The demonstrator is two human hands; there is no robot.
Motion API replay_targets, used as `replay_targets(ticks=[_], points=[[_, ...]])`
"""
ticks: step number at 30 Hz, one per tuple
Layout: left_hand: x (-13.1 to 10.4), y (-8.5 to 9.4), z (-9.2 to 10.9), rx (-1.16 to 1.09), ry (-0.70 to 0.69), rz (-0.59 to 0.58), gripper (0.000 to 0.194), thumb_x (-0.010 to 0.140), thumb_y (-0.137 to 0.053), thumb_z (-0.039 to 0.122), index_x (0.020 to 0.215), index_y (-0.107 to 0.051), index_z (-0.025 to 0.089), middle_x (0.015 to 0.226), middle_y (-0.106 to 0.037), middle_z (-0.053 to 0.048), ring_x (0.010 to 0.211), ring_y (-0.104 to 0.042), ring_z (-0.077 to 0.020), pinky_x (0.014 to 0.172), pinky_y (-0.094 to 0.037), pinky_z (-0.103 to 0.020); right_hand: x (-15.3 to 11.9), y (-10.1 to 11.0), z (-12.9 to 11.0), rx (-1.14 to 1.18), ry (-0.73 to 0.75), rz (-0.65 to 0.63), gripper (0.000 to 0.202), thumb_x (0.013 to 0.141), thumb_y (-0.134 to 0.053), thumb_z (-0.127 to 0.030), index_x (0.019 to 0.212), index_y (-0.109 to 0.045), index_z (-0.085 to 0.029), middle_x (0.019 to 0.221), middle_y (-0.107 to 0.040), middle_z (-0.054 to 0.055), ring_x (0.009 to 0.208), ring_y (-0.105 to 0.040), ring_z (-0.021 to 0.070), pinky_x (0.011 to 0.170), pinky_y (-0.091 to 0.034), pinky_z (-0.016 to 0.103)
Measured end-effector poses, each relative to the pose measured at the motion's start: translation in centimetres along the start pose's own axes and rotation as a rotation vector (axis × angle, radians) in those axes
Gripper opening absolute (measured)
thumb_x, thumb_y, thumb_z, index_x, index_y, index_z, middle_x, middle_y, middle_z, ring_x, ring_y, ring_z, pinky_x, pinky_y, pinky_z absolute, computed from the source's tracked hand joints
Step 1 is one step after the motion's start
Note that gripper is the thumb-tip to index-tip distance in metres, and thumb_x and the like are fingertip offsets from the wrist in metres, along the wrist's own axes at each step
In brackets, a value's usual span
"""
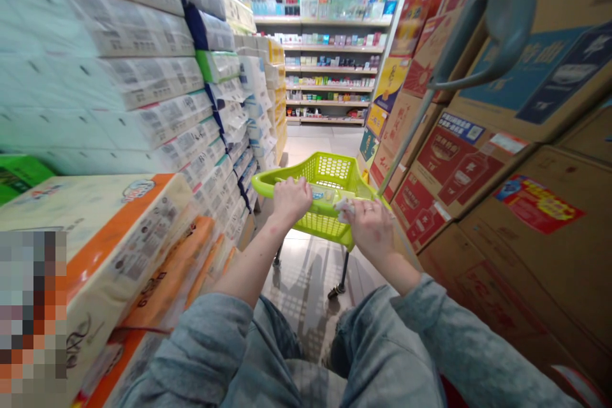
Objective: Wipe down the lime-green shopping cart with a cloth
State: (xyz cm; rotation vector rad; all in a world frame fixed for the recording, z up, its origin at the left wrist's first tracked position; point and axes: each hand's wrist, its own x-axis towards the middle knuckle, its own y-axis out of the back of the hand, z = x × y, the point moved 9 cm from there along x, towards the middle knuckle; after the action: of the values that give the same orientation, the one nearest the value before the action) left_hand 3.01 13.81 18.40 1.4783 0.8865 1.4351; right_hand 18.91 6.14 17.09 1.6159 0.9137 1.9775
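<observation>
A lime-green plastic shopping cart (pixel 329 236) stands right in front of me, and I see no goods in the visible part of its basket. My left hand (pixel 292 199) is closed around the left part of the cart handle (pixel 326 209). On the right part of the handle, my right hand (pixel 371 228) is closed too. A small crumpled white piece, like paper or tissue (pixel 345 206), sticks out by the right thumb, against the handle. The palms and most fingertips are hidden. Below the basket, dark legs end in small wheels (pixel 336 292).
Stacked tissue packs (pixel 162 76) line the left side, with orange and cream packs (pixel 115 229) close by me. Cardboard cartons (pixel 459 166) rise on the right. A grey hooked pole (pixel 415 121) slants up there. Ahead, the tiled aisle reaches shelves (pixel 329 70) of small goods.
</observation>
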Motion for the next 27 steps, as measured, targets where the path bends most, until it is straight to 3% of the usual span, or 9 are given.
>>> replay_targets(ticks=[6, 13, 16, 20, 24, 27], points=[[-0.4, 0.3, 0.2, -0.009, -0.005, 0.029, 0.041, 0.093, -0.026, 0.034, 0.101, -0.061, 0.014, 0.096, -0.062, -0.014, 0.091, -0.059, -0.0267, 0.079, -0.039, -0.038, 2.0, -1.1, -3.1, 0.000, -0.153, -0.139, 0.040, 0.094, -0.036, -0.032, 0.120, -0.053, -0.007, 0.094, -0.064, 0.018, 0.090, -0.057, 0.0266, 0.087, -0.037, 0.040], [-0.6, 0.3, 0.5, -0.031, 0.013, 0.021, 0.040, 0.093, -0.027, 0.033, 0.102, -0.060, 0.013, 0.098, -0.062, -0.015, 0.094, -0.059, -0.0267, 0.082, -0.038, -0.039, 5.3, -3.6, -1.7, 0.141, -0.360, -0.577, 0.040, 0.096, -0.026, -0.035, 0.103, -0.059, -0.014, 0.094, -0.068, 0.015, 0.088, -0.066, 0.0243, 0.073, -0.045, 0.032], [-0.8, 0.4, 0.8, -0.033, 0.026, 0.036, 0.040, 0.092, -0.027, 0.034, 0.102, -0.061, 0.014, 0.097, -0.062, -0.015, 0.094, -0.059, -0.0266, 0.081, -0.038, -0.039, 5.9, -4.4, -1.0, 0.202, -0.358, -0.677, 0.046, 0.097, -0.021, -0.039, 0.100, -0.062, -0.018, 0.100, -0.068, 0.013, 0.093, -0.065, 0.0232, 0.076, -0.045, 0.031], [-1.1, 0.5, 1.2, -0.032, 0.042, 0.061, 0.039, 0.092, -0.028, 0.034, 0.099, -0.061, 0.014, 0.095, -0.062, -0.014, 0.092, -0.059, -0.0267, 0.080, -0.038, -0.039, 5.5, -4.3, -1.0, 0.172, -0.325, -0.606, 0.050, 0.097, -0.019, -0.044, 0.105, -0.060, -0.018, 0.100, -0.067, 0.013, 0.091, -0.064, 0.0213, 0.078, -0.044, 0.030], [-1.2, 0.5, 1.2, -0.038, 0.046, 0.078, 0.036, 0.090, -0.031, 0.032, 0.098, -0.061, 0.015, 0.094, -0.062, -0.014, 0.090, -0.059, -0.0272, 0.079, -0.038, -0.039, 4.9, -2.9, -3.1, 0.121, -0.193, -0.402, 0.045, 0.097, -0.023, -0.041, 0.119, -0.054, -0.016, 0.112, -0.062, 0.015, 0.099, -0.058, 0.0220, 0.084, -0.041, 0.031], [-1.1, 0.4, 1.1, -0.048, 0.042, 0.071, 0.036, 0.090, -0.031, 0.031, 0.100, -0.061, 0.015, 0.095, -0.062, -0.014, 0.091, -0.059, -0.0275, 0.079, -0.038, -0.039, 4.9, -2.5, -3.9, 0.115, -0.148, -0.365, 0.046, 0.097, -0.024, -0.042, 0.127, -0.050, -0.018, 0.118, -0.059, 0.015, 0.103, -0.054, 0.0236, 0.085, -0.040, 0.032]])
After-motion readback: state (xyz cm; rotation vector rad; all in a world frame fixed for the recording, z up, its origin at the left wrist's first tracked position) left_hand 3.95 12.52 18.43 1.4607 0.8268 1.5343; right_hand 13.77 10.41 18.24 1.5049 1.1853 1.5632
